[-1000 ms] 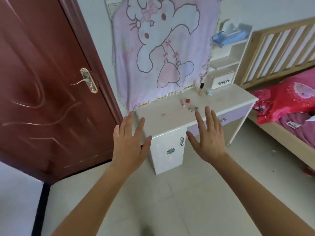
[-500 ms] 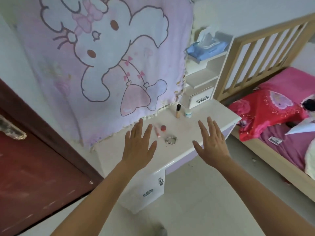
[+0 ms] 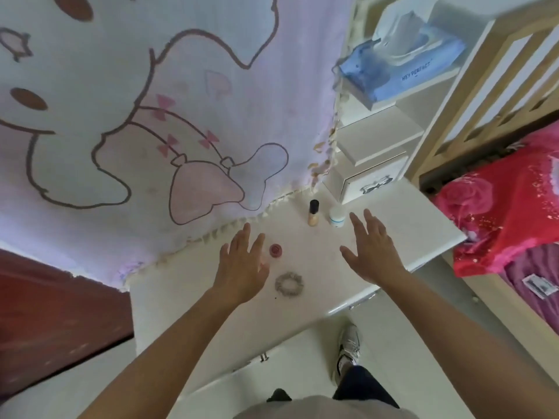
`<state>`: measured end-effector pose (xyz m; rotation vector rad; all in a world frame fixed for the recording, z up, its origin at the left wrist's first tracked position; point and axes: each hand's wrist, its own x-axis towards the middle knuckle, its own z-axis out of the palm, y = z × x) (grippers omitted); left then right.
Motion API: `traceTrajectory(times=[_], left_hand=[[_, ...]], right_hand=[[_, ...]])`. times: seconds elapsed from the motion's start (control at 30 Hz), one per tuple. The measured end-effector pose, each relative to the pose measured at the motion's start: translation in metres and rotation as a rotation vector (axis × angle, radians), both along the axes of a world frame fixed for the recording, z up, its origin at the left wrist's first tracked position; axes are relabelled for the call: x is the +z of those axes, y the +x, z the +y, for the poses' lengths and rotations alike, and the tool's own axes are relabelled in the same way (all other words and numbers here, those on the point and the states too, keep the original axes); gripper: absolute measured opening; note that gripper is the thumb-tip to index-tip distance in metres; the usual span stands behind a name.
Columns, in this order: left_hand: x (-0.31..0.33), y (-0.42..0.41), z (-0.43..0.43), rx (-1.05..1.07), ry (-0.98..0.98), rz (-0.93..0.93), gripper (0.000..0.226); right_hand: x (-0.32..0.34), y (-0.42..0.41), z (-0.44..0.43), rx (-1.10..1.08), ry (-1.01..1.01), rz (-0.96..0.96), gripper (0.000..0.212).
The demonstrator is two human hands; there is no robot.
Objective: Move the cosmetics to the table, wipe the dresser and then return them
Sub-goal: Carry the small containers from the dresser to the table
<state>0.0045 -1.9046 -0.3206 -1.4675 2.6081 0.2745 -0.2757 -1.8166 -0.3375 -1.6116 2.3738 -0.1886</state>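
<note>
The white dresser (image 3: 187, 300) stands right below me. On its top a foundation bottle (image 3: 313, 213) with a black cap stands upright beside a small white jar (image 3: 337, 218) near the back. A small red round item (image 3: 275, 250) and a grey hair scrunchie (image 3: 289, 284) lie nearer the front. My left hand (image 3: 242, 266) hovers over the top with fingers spread, just left of the red item. My right hand (image 3: 369, 249) is spread too, right of the jar. Both hold nothing.
A pink cartoon cloth (image 3: 157, 122) hangs behind the dresser. White shelves (image 3: 381, 143) with a blue tissue pack (image 3: 402, 71) and a small drawer (image 3: 373, 182) rise at the back right. A bed with red bedding (image 3: 511, 219) is on the right, a dark red door (image 3: 54, 316) on the left.
I have stepped up to the dresser, so it now lies directly under my hands. Both hands stay spread and have come over the top near the cosmetics.
</note>
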Motion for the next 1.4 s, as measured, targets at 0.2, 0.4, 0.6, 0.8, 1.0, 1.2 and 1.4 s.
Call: traceTrajectory(times=[0.2,0.4,0.6,0.8,1.0,1.2,1.4], left_hand=[[-0.028,-0.040,-0.008,0.214,0.170,-0.087,0.069],[-0.059,-0.068,-0.018,0.315,0.274,-0.103,0.072],[-0.095,-0.083,-0.048,0.370,0.306,-0.066,0.074],[-0.125,-0.089,-0.054,0.527,0.363,-0.019,0.053],[-0.127,-0.079,-0.051,0.550,0.306,0.179,0.031],[-0.125,-0.056,-0.064,0.442,0.331,0.153,0.046],[-0.099,-0.045,-0.062,0.511,0.279,0.234,0.042]], right_hand=[[-0.027,-0.065,-0.074,0.162,0.202,-0.044,0.081],[-0.062,-0.089,-0.138,0.223,0.341,-0.096,0.080],[-0.093,-0.081,-0.143,0.257,0.394,-0.147,0.076],[-0.103,-0.064,-0.124,0.235,0.223,-0.078,0.055],[-0.106,-0.045,-0.115,0.157,0.251,-0.260,0.049],[-0.102,-0.032,-0.107,0.138,0.304,-0.264,0.048],[-0.080,-0.016,-0.108,0.245,0.310,-0.270,0.048]])
